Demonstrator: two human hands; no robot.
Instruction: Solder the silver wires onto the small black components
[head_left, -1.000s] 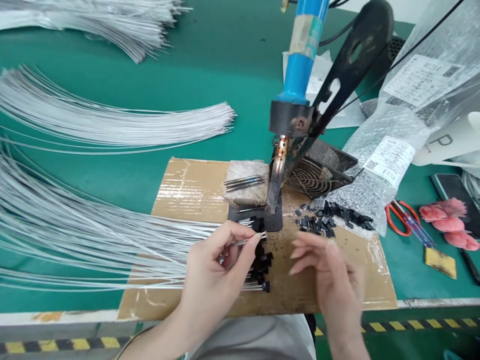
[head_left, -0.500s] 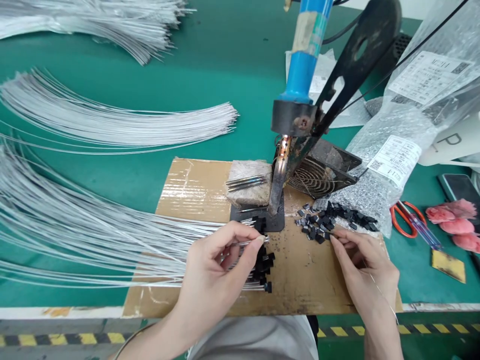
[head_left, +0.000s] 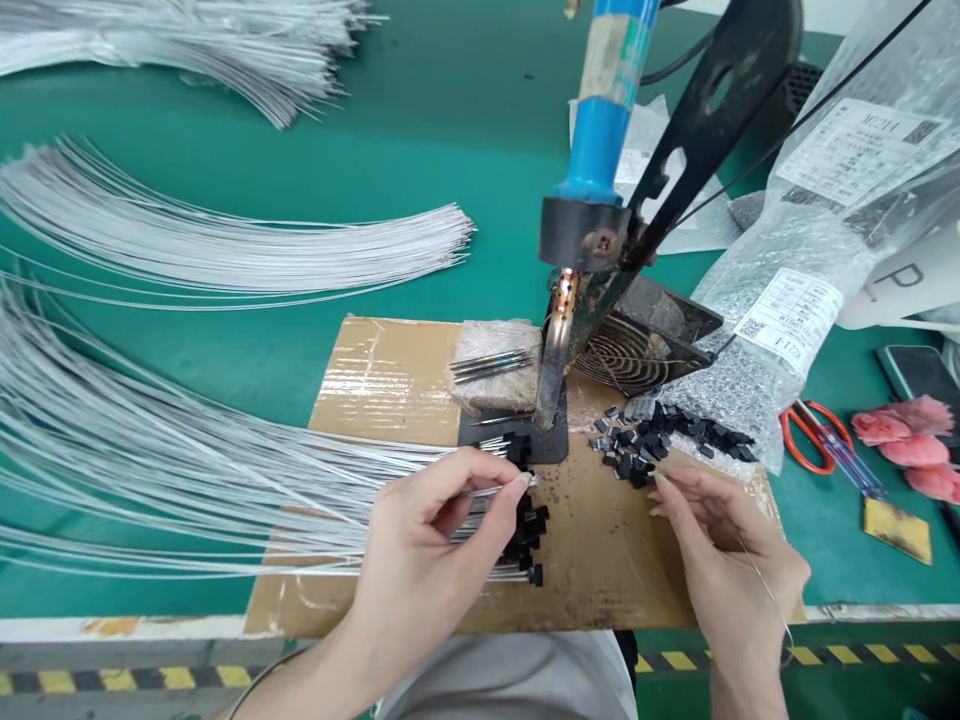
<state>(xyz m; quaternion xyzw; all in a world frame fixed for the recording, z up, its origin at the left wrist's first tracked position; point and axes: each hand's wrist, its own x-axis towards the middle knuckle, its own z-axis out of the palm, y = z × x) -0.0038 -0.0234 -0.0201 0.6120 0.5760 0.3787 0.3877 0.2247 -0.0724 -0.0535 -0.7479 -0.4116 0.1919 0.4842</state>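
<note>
My left hand [head_left: 442,545] pinches the end of a thin white wire between thumb and forefinger, over the row of black connectors [head_left: 531,525] on the wire ends. Long white wires [head_left: 225,470] run from there to the left. My right hand [head_left: 727,555] is closed at the lower edge of a pile of small black parts [head_left: 634,450]; what its fingertips hold, if anything, is too small to name. Between and above the hands, a blue soldering iron [head_left: 600,150] points down on a black stand, its tip over a dark plate [head_left: 556,445].
Brown cardboard [head_left: 600,580] lies beneath the work. Behind stand a fibrous block [head_left: 499,390] with metal rods and a small black fan [head_left: 630,350]. Bubble-wrap bags [head_left: 795,290], orange scissors [head_left: 806,455] and a yellow sponge [head_left: 896,530] are right. More wire bundles [head_left: 262,245] lie left.
My right hand has shifted slightly left along the lower edge of the black parts, its wrist turning a little. My left hand has barely moved and still pinches the wire.
</note>
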